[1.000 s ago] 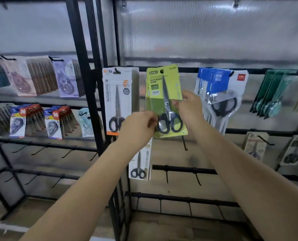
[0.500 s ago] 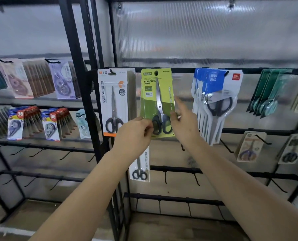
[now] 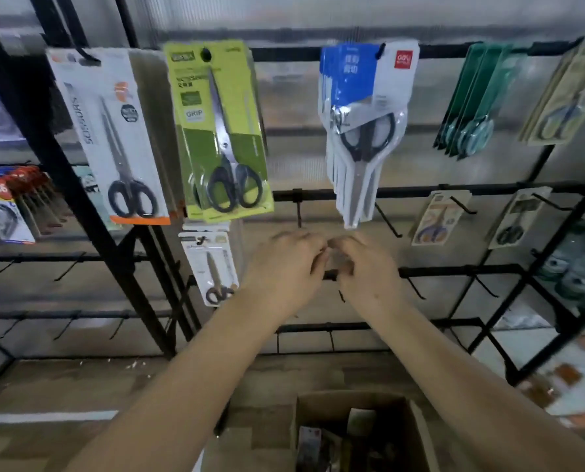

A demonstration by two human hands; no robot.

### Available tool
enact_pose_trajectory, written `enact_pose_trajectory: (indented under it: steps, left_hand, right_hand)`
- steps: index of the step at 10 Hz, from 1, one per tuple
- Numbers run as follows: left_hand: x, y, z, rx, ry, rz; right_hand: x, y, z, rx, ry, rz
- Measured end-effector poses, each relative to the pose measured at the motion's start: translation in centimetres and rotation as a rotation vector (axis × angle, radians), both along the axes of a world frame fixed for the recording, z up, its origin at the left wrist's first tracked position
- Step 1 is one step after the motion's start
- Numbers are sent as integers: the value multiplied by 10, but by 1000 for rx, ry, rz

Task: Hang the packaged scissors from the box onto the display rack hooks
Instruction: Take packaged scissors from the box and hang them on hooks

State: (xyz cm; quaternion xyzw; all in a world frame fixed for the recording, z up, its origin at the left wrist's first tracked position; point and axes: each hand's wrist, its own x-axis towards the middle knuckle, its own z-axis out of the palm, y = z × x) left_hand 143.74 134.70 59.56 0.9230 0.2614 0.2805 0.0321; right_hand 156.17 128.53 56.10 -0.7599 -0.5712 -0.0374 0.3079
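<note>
The green scissors pack [image 3: 221, 131] hangs by its hole from a hook on the top bar of the black rack [image 3: 420, 190], with a second green pack behind it. My left hand [image 3: 284, 267] and my right hand [image 3: 362, 267] are below it, side by side in front of the rack's lower bars. Both hold nothing, with fingers loosely curled. The cardboard box [image 3: 417, 434] stands open on the floor under my arms, with packaged goods inside.
A white-and-orange scissors pack [image 3: 114, 137] hangs left of the green one, blue-white packs [image 3: 366, 124] to its right, teal packs [image 3: 471, 100] farther right. A small pack [image 3: 212, 264] hangs lower left. Several bare hooks [image 3: 386, 221] stick out from the lower bars.
Both hands have let go of the green pack, which now hangs on the hook, and have dropped below it. The view has tilted down, bringing the box into sight.
</note>
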Motion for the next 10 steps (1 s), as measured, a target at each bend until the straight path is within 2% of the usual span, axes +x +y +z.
enact_pose_trajectory:
  steps: [1,3,6,8,9,10]
  left_hand:
    - [32,-14,-28,-50,87,-24]
    - [103,-53,-93,-189,184,31]
    - [142,-87,-204,-564,417,364]
    - [127,-95,-292,-815,515,595]
    - [125,-91,-364,-1064,480,699]
    - [125,-87,-434,-1207,469,737]
  right_hand:
    - [34,-30,-29,-33,53,-45]
    - [127,-92,-83,-321,115,-149]
    - [222,-148,-194,-623,291,-146]
    - [220,-144,-256,-737,606,-294]
    - [216,-126,-310,-775,819,-436]
    - [205,-109,-381,-797,1050,-570]
